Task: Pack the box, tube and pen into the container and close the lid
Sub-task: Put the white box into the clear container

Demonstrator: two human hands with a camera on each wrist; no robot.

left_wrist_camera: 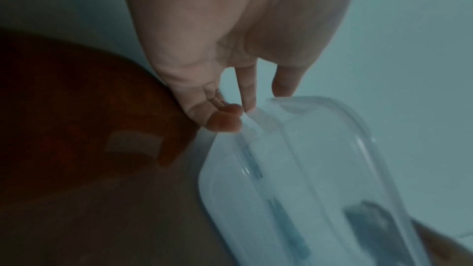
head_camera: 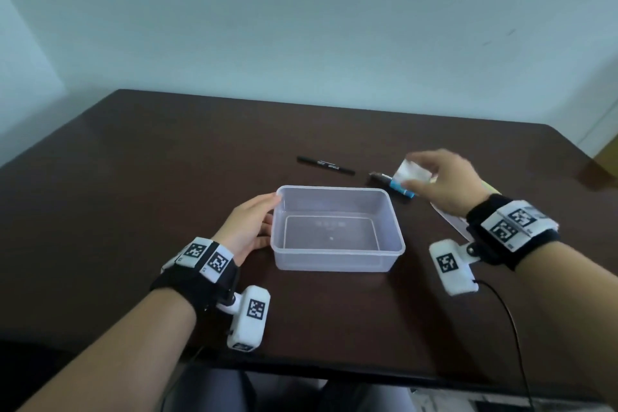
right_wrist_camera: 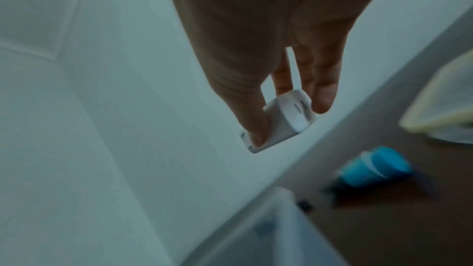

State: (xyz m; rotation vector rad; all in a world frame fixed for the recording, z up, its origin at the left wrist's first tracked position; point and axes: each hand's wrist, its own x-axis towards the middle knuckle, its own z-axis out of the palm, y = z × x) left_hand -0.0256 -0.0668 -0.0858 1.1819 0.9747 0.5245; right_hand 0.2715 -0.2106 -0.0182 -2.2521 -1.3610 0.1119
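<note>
Box (head_camera: 414, 174), small and white, pinched clear of the table (head_camera: 133, 194) between thumb and fingertips of the right hand (head_camera: 444, 181). Hung just beyond the far right corner of the container (head_camera: 334, 261), right above the blue-ended tube (head_camera: 396, 185) lying flat on the wood. Black pen (head_camera: 326, 165) further left, past the container's far wall, apart from both. Container clear, open, nothing in it. Lid (head_camera: 451, 221), by the look of it the pale sheet under the right wrist, to the container's right.

Called for a short carry left and nearward over the rim. Best lowered flat onto the floor against a wall or into a corner, so as to leave the long run free for tube and pen. Best let go only once seated, not dropped from above.

Right hand palm down, wrist raised, thumb on one face of the box and fingers curled onto the opposite one. Left hand (head_camera: 249, 227) laid along the container's left wall, fingers straight, tips touching the rim at the far left corner, gripping nothing, seemingly steadying it.
</note>
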